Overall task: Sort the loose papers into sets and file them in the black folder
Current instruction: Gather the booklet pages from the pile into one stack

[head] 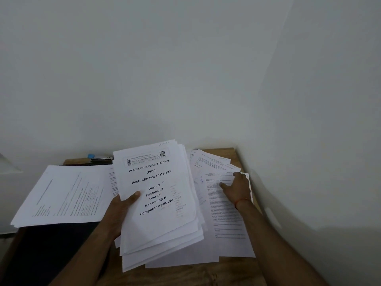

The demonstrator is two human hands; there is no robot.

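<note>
My left hand grips a fanned stack of several white sheets above the table, thumb on the top page, a cover sheet titled "Pre Examination Training". My right hand rests on a printed page lying on the right of the table, fingers at its upper edge. More loose pages are spread behind it near the wall. Another set of papers lies at the left on top of the black folder, whose dark cover shows below them.
The wooden table stands in a corner between white walls, the right wall close to my right arm. A stapler with a blue end lies at the table's back edge, behind the left set of papers.
</note>
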